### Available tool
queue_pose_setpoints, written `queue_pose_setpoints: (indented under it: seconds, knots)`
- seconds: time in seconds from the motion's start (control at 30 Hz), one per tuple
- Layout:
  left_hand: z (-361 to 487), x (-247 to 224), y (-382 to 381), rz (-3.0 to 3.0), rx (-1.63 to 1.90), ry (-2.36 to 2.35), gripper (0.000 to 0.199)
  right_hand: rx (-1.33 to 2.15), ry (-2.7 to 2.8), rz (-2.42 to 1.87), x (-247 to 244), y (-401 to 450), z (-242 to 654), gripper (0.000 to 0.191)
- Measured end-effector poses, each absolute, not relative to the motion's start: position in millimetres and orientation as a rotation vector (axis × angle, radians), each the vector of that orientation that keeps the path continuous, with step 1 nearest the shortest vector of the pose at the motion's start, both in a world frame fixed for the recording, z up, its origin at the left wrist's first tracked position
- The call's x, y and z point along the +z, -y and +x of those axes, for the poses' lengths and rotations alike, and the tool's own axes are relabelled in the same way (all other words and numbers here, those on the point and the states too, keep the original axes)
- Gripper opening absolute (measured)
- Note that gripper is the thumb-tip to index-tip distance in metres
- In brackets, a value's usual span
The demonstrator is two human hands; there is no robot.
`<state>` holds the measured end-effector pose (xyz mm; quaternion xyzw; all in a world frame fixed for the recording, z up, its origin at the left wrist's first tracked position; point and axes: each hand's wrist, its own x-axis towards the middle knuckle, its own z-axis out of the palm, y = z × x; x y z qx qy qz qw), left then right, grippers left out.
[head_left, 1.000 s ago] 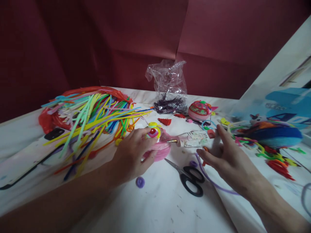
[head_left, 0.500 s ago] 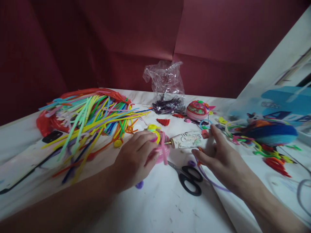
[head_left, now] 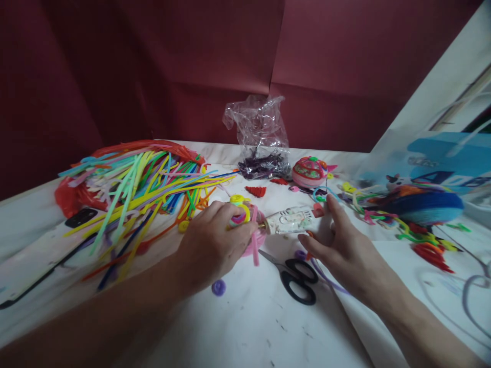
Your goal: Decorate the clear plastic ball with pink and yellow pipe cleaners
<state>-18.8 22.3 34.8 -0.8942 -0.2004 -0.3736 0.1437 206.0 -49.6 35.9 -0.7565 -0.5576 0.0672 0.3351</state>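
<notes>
"Both sets of our fingers: what are they doing?"

"Our left hand (head_left: 213, 237) curls around the pink fuzzy bundle (head_left: 262, 241), mid-scene above the white table (head_left: 253, 327). Our right hand (head_left: 347, 250) grasps the glue gun (head_left: 291, 221), its metal tip just beside our left thumb."

"How might they handle?"

"We'd expect the bundle to be light, soft and easily squashed: hold its left side, clear of the tip. The gun looks stiffer, heavier; grip its rear."

"Farther out?"

"Scissors (head_left: 299, 281) on the near side, pipe cleaners (head_left: 130, 189) far left."
</notes>
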Motion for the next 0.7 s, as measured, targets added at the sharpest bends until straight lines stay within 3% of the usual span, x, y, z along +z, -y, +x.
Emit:
queue_pose_setpoints:
  seconds: [0.3, 0.7]
  knots:
    - [-20.9, 39.5, -25.0, -2.652, -1.310, 0.437, 0.011, 0.209, 1.443, -2.051, 37.8, 53.4, 203.9, 0.097]
    - [-24.4, 37.1, -26.9, -2.654, -1.269, 0.419, 0.015, 0.114, 1.425, -2.063, 38.0, 53.9, 199.6, 0.096]
